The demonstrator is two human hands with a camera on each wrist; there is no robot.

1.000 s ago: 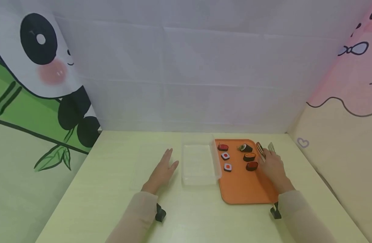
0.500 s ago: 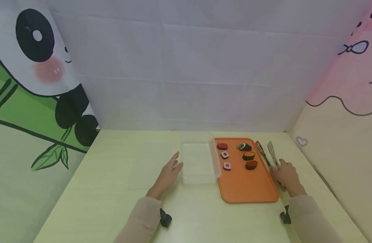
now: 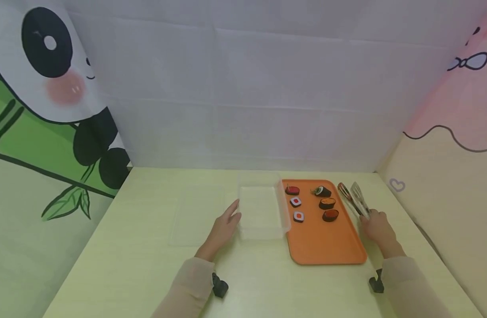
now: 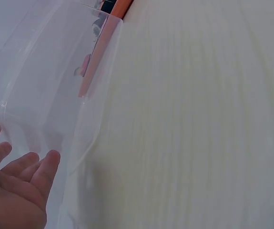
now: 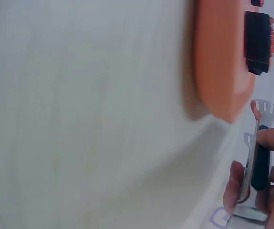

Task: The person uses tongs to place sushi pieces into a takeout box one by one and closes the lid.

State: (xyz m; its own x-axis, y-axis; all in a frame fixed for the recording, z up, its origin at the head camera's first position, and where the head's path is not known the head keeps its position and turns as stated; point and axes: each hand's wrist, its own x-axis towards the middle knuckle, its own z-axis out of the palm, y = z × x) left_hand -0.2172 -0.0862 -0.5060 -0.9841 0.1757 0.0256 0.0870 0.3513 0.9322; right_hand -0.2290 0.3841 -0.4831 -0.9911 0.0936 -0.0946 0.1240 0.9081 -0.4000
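My bench (image 3: 251, 282) is pale, and a big orange tray (image 3: 326, 245) lies on it. A clear box (image 3: 259, 207) is next to the tray's left side. My left hand (image 3: 222, 227) is by the box, fingers loose and apart; I can't tell if they touch it. My right hand (image 3: 380, 227) grips the tongs (image 3: 359, 195) just right of the tray. Six little sushi pieces (image 3: 330, 215) sit on the tray.

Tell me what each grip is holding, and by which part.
The right grip holds the tongs by the dark handle. The left grip holds nothing; its fingers are beside the box.
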